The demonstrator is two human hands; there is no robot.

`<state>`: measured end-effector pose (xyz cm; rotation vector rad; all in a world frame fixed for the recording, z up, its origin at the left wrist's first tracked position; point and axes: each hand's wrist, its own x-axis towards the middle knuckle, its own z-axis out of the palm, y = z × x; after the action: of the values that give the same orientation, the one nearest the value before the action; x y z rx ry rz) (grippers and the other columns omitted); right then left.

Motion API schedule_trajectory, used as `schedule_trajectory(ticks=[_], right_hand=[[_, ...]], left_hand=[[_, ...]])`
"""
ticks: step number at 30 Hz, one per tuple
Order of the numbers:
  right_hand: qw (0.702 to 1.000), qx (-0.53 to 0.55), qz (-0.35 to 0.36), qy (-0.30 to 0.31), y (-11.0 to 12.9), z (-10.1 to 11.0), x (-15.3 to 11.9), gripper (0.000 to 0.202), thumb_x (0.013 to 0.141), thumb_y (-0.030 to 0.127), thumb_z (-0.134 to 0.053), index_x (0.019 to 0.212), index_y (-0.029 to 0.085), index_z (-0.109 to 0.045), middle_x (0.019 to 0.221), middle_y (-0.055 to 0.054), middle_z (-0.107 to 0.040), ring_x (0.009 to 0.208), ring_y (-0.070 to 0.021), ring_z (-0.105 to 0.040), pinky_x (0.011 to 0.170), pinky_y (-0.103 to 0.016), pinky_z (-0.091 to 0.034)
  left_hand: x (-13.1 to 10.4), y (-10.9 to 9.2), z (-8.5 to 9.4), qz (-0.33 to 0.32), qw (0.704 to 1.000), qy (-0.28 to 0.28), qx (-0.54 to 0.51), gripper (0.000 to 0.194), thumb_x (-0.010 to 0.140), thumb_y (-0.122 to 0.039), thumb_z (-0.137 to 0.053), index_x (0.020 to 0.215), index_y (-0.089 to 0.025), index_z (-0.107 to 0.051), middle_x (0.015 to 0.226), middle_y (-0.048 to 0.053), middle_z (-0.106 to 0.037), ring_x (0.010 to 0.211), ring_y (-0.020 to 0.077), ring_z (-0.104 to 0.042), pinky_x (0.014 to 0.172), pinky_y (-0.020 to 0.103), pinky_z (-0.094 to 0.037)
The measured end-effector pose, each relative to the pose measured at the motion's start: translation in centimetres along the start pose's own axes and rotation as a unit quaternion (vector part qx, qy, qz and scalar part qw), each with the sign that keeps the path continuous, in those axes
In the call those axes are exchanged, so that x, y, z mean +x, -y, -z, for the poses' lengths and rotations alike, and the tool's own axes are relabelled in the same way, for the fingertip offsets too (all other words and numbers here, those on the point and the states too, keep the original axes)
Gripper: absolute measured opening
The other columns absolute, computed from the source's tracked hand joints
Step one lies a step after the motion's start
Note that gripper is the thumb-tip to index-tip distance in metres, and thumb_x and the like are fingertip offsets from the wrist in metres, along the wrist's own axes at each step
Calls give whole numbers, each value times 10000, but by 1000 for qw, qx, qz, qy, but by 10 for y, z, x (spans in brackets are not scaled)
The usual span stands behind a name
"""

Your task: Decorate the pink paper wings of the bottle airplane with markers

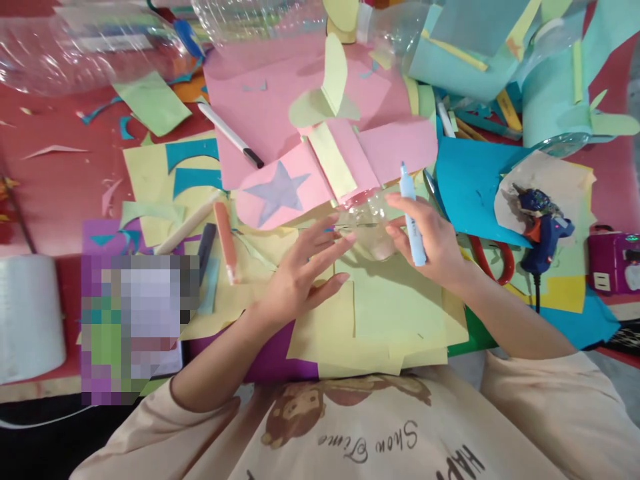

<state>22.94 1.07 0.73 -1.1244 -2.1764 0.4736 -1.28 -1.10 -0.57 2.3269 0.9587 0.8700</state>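
Observation:
My right hand is closed around a light blue marker, its tip pointing away from me. My left hand has its fingers spread beside a clear plastic bottle; whether the fingertips touch it I cannot tell. The bottle lies between my hands, partly wrapped in pink paper, with a pale yellow strip over the top. Pink paper wings stick out on both sides. A greyish-blue star marks the left wing. Pale green fins stand at the far end.
A blue glue gun lies at the right by red-handled scissors. A white marker rests on pink paper. Paper scraps and yellow sheets cover the table. Clear bottles and a paper-covered bottle stand or lie at the back.

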Motion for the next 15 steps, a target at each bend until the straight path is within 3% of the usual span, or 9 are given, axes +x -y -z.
schedule_trajectory(ticks=[4,10,13,15], right_hand=[[992,84,23,88,3,1,2,391,930,219,-466,1308,237,-367,1344,-140,-568,1029,-224,-672,852,-405,-563],[981,75,85,158,6,-1,4,322,931,221,-473,1250,213,-426,1210,-114,-667,956,-217,-691,749,-365,-573],[978,70,129,146,9,1,0,332,934,223,-478,1260,244,-417,1284,-110,-634,990,-218,-694,701,-348,-583],[977,81,175,88,9,7,-5,341,911,225,-520,1241,261,-442,1289,-108,-634,1029,-223,-688,717,-356,-596]], left_hand=[[0,1,-2,7,999,-44,8,537,928,-350,-526,1430,-374,-337,1506,88,-263,1206,258,-546,933,405,-565],[1,-1,-2,58,990,-84,94,569,862,-303,-638,1379,-351,-404,1516,101,-242,1280,334,-470,955,469,-541],[0,1,-3,82,983,-105,123,619,827,-266,-683,1369,-381,-408,1536,79,-228,1319,359,-436,965,492,-532],[0,5,-5,96,982,-111,122,654,830,-253,-680,1389,-391,-372,1531,78,-235,1289,332,-478,972,485,-539]])
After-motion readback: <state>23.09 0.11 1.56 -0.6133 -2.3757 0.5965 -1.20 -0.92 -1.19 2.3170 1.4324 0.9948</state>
